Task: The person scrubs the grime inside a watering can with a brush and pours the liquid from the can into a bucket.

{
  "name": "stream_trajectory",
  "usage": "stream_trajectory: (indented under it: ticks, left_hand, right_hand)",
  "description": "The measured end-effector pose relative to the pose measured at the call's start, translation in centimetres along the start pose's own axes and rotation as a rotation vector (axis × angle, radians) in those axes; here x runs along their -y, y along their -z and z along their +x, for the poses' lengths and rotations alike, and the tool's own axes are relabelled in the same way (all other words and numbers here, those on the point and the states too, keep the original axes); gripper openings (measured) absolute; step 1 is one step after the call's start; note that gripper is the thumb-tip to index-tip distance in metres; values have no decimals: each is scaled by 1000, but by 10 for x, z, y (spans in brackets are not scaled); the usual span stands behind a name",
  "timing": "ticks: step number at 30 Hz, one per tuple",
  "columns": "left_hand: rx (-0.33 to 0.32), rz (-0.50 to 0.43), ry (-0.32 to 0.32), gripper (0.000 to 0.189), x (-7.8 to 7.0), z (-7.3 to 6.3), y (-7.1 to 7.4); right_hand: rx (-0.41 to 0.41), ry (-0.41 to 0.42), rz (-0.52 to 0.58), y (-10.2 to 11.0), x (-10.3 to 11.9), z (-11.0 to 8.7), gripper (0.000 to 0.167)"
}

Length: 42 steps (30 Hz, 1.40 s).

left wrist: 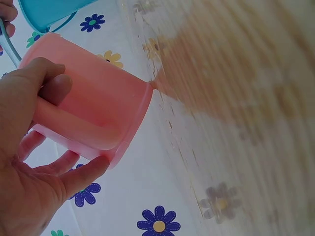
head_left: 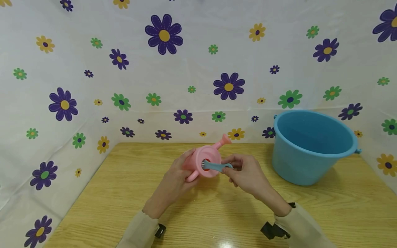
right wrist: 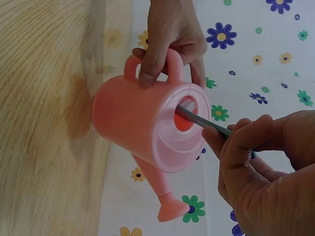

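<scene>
A pink toy watering can (head_left: 191, 161) is in my left hand (head_left: 173, 179). In the right wrist view the left fingers grip it by its handle (right wrist: 174, 66), and in the left wrist view other fingers lie along its side. Its spout (right wrist: 172, 209) points away from me. The base is close to the wooden table; I cannot tell if it rests there. My right hand (head_left: 249, 174) pinches a small blue tool (head_left: 215, 166) with a ring at its handle end. The tool's head, with whitish bristles or prongs, is at the can's round opening, partly inside it.
A large blue bucket (head_left: 302, 168) stands on the wooden table (head_left: 130, 206) to the right of the hands. A white cloth with printed flowers (head_left: 186, 69) hangs behind the table and along its sides.
</scene>
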<state>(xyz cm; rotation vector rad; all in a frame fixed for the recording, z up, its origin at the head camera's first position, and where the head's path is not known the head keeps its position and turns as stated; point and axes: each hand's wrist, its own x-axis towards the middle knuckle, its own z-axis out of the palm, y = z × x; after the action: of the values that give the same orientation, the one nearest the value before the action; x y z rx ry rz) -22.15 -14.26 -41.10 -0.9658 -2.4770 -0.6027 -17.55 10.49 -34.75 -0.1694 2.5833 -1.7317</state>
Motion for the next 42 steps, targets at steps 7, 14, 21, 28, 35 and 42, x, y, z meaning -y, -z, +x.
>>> stream_trajectory:
  ticks: [7,14,21,28,35,42]
  left_hand:
    - [-9,12,-3,28,1,-1,0]
    - [1,11,2,28,1,-1,-1]
    - [8,5,18,25,1,-1,-1]
    - [7,7,15,27,1,-2,-1]
    - [17,-8,34,26,1,-2,0]
    - [15,-8,34,25,2,-2,0]
  right_hand:
    - [-26,113,-107,1,-2,-3,16]
    - [-112,322,-306,-3,-5,-6,15]
    - [-171,503,-448,-7,-9,-6,15]
    - [-219,649,-571,-10,-14,-6,14]
    - [-252,716,-594,-11,-14,-7,16]
    - [-289,749,-608,-10,-14,-8,20]
